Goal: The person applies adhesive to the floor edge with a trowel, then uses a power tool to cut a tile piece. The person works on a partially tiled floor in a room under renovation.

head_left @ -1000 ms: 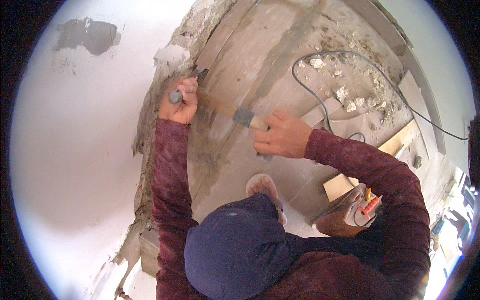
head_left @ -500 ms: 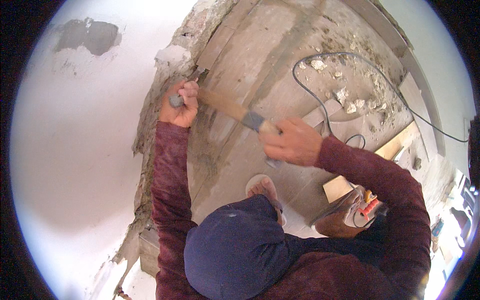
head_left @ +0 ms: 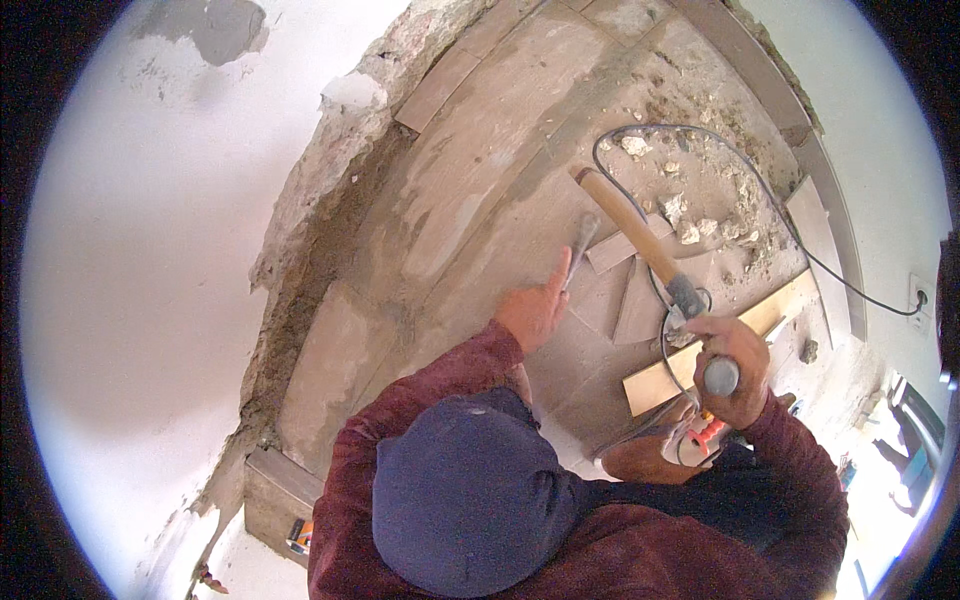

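Observation:
My left hand (head_left: 533, 312) is over the tiled floor with its index finger stretched along a grey metal chisel (head_left: 581, 248). The other fingers curl around the chisel, whose flat end points away from me. Further right, my right hand (head_left: 738, 365) grips a hammer (head_left: 640, 236) close to its head. The round grey hammer face shows beside my palm, and the wooden handle with a dark wrapped band slants up and left. To the left, a rough trench (head_left: 335, 240) of broken mortar runs along the foot of the white wall (head_left: 160, 270).
Pale rubble (head_left: 690, 230) lies on the dusty floor at the far right. A black cable (head_left: 745, 165) loops around it to a wall socket (head_left: 917, 297). Cut tile strips (head_left: 632, 243) and a light wooden board (head_left: 650, 383) lie near my right hand. A skirting tile (head_left: 440, 90) lines the left wall.
My left hand has moved right with the chisel, away from the wall's base. My right hand has drawn back to the right and nearer, with the hammer.

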Motion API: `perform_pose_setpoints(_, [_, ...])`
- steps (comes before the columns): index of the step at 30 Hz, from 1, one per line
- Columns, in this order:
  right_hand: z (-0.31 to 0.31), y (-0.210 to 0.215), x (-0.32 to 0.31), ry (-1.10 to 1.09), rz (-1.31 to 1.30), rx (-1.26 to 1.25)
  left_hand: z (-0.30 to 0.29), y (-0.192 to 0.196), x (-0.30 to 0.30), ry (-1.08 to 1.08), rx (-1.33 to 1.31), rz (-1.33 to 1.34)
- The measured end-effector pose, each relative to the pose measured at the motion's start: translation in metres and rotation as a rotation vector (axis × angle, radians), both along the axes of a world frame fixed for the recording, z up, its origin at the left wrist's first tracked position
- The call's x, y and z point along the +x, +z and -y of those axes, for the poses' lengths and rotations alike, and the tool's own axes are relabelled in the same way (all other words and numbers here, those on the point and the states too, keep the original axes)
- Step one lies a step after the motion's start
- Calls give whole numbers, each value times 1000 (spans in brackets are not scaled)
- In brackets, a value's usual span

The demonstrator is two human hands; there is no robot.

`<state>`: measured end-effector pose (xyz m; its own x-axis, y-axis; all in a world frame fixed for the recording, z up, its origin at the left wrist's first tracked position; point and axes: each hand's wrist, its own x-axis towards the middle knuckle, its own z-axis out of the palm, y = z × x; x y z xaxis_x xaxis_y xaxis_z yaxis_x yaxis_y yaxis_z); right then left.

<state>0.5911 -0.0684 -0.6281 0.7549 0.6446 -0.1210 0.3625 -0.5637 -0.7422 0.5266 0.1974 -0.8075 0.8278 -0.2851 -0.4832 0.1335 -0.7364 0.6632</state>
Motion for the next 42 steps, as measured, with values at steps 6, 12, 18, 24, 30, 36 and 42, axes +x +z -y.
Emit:
perform_pose_setpoints(6, [10,11,-34,-102,10,25,-6,6,27,-171,186,3])
perform_pose_setpoints(12, [9,24,-71,-336,-56,42,-105,-23,142,147,695,729])
perform_pose_setpoints(18, [3,28,-76,-331,-189,11,-105,-38,178,152,824,540])
perform_pose_setpoints(24, [15,7,-85,-354,-147,105,-99,-44,236,150,731,566])
perform_pose_setpoints(30, [19,7,-83,-344,-226,110,-92,-48,241,163,757,561])
perform_pose_setpoints(36, [12,8,-76,-170,-173,34,-96,-29,244,88,855,482])
perform_pose_setpoints(42, [20,-8,-104,0,-141,-129,-104,-40,291,114,630,500])
